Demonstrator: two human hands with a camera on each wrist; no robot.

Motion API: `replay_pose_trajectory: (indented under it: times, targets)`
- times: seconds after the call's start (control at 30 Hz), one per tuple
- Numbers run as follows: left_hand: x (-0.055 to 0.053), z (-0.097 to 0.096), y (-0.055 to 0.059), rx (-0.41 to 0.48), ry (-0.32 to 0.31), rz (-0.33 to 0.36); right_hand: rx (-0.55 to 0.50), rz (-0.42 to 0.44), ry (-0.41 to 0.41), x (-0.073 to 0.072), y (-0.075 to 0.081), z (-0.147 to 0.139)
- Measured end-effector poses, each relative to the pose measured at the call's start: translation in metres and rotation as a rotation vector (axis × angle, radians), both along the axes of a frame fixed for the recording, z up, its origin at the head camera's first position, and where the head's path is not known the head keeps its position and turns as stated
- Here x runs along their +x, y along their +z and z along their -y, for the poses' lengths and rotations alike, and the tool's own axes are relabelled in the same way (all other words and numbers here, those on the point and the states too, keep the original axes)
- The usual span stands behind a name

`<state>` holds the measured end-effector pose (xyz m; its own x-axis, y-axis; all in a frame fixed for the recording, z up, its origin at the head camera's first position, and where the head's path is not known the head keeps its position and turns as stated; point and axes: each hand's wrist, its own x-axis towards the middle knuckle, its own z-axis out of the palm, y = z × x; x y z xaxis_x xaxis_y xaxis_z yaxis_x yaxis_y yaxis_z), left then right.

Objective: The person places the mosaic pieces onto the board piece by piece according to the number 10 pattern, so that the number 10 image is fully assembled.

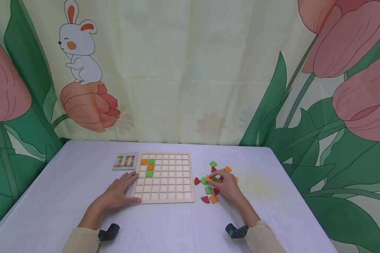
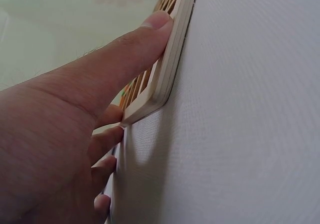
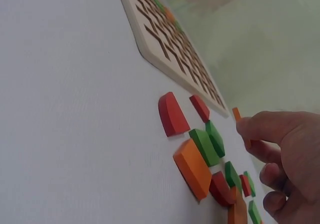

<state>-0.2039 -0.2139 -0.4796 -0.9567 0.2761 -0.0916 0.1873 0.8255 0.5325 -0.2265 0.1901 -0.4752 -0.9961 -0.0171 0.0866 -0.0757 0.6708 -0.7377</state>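
My left hand (image 1: 115,193) lies at the near left corner of a wooden grid board (image 1: 166,202), its fingers extended. In the left wrist view the thumb (image 2: 135,46) presses on the board's edge and the other fingertips sit along its side. Two orange and two green square tiles fill cells at the board's upper left. Right of the board, my right hand (image 1: 228,187) pinches an orange square tile (image 3: 237,114) between thumb and fingers. It is raised over a loose scatter of pieces, among them a green square (image 1: 208,190) and a red quarter-circle piece (image 1: 205,199).
A small pattern card (image 1: 125,161) lies left of the board's top corner, showing a coloured figure on a grid. More loose pieces, such as an orange square (image 1: 228,169), lie around the right hand. A printed curtain (image 1: 190,70) hangs behind the white-covered table (image 1: 177,228).
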Motion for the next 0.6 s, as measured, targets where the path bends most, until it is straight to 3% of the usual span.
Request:
replay_pose_trajectory:
  times: [0.6]
  targets:
    - [0.001,-0.001,0.002,0.001,0.024,0.015,-0.041,-0.033,0.229,-0.012,0.003,0.049]
